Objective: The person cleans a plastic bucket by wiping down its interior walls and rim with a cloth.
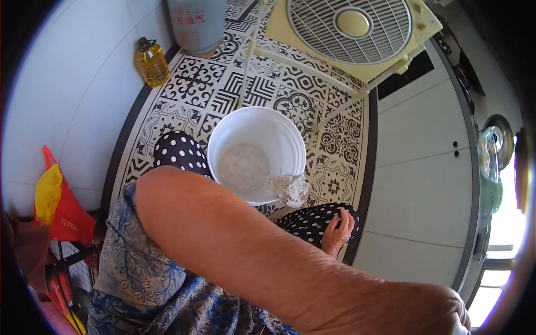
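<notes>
My left arm reaches across from the left to the lower right. There my left hand (441, 307) is bent at the wrist, its fingers mostly hidden. My right hand (338, 233) rests on my right knee in polka-dot trousers (304, 224), fingers loosely bent and apart, holding nothing. Between my knees stands a white bucket (215, 142) with cloudy liquid (244, 164) at its bottom. A crumpled grey-white cloth (291, 190) hangs over its near right rim, apart from both hands.
Ahead are a cream box fan (329, 50) on a frame, a grey gas cylinder (196, 25) and an oil bottle (151, 63). A red bag (70, 220) with yellow cloth hangs at left. White cabinets (419, 162) line the right. The floor (192, 84) is patterned tile.
</notes>
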Demonstrator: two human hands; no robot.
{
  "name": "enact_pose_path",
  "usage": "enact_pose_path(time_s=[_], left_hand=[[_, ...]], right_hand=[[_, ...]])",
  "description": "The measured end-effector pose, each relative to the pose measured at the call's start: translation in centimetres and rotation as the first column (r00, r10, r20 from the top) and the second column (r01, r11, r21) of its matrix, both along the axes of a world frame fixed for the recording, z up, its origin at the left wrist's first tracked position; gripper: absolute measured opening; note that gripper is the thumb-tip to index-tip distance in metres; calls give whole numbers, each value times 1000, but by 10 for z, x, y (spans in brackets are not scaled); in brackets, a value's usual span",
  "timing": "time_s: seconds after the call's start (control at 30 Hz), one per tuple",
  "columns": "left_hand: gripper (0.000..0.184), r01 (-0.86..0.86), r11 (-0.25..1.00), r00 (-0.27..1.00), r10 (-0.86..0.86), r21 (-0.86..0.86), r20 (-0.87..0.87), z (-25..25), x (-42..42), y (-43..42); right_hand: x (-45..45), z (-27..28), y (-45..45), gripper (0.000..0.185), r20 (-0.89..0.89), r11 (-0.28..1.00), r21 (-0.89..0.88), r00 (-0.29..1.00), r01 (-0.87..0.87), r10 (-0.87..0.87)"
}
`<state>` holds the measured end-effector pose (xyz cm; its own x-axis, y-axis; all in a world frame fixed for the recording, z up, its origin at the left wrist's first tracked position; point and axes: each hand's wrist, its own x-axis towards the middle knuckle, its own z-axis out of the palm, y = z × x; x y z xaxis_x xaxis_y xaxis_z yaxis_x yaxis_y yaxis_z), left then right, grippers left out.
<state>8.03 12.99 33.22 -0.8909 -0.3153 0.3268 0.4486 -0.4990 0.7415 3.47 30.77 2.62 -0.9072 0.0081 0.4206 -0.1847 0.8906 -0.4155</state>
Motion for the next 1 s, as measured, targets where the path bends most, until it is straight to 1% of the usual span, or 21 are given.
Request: enact_pose_path(time_s=[0.07,0.13,0.2,0.23,0.33,0.37,0.4,0.47,0.5,0.53,0.6,0.63,0.67,0.7,0.8,0.87,0.9,1.0], left_hand=[[29,-40,999,999,40,2,7,4,1,-5],[27,-82,997,996,82,-8,31,6,3,-10],[25,-91,996,995,91,-8,51,8,5,-12],[24,-88,996,995,89,-11,55,10,6,-12],[21,-95,995,992,98,-38,78,15,8,-19],[20,-94,994,992,98,-47,80,16,-2,-41],[19,-84,995,993,88,-57,84,17,-4,-47],[17,-54,995,993,62,-83,98,21,-11,-60],[17,-26,995,994,36,-94,101,21,-14,-69],[16,2,995,995,8,-104,98,23,-16,-83],[15,69,991,994,-58,-116,96,26,-27,-108],[14,103,987,990,-90,-122,105,28,-36,-115],[13,131,983,987,-116,-130,114,29,-36,-113],[13,155,978,983,-140,-140,117,26,-12,-110],[11,219,964,972,-202,-152,120,33,-19,-109],[11,279,949,957,-262,-146,122,32,-11,-113],[11,312,939,947,-295,-144,126,30,-7,-120],[11,356,921,932,-337,-161,134,29,17,-119]], right_hand=[[1,-1,1,29,15,999,0,999,48,-48],[1,0,-2,30,42,1000,-24,999,19,-18],[3,0,0,30,33,998,6,998,55,-56],[4,-3,4,31,70,998,-14,996,62,-60],[5,2,0,31,63,999,-17,997,49,-48],[4,0,2,29,21,999,17,999,30,-30],[5,0,4,29,20,999,11,999,43,-43],[5,-1,2,28,3,1000,-9,1000,30,-30],[5,-2,2,28,-39,1000,25,999,18,-17],[4,0,1,28,-48,999,18,998,51,-51],[6,5,1,28,-39,999,44,999,5,-3],[6,1,4,27,-41,1000,10,999,-14,14],[6,5,1,27,-55,999,34,998,-20,22],[5,4,0,27,-46,1000,26,999,-9,10],[7,9,-5,26,-21,999,23,999,42,-42],[6,8,-5,25,-26,999,-30,999,34,-35],[5,7,-4,23,-55,1000,-14,998,28,-29],[6,8,-5,24,-49,999,-30,999,15,-17]])
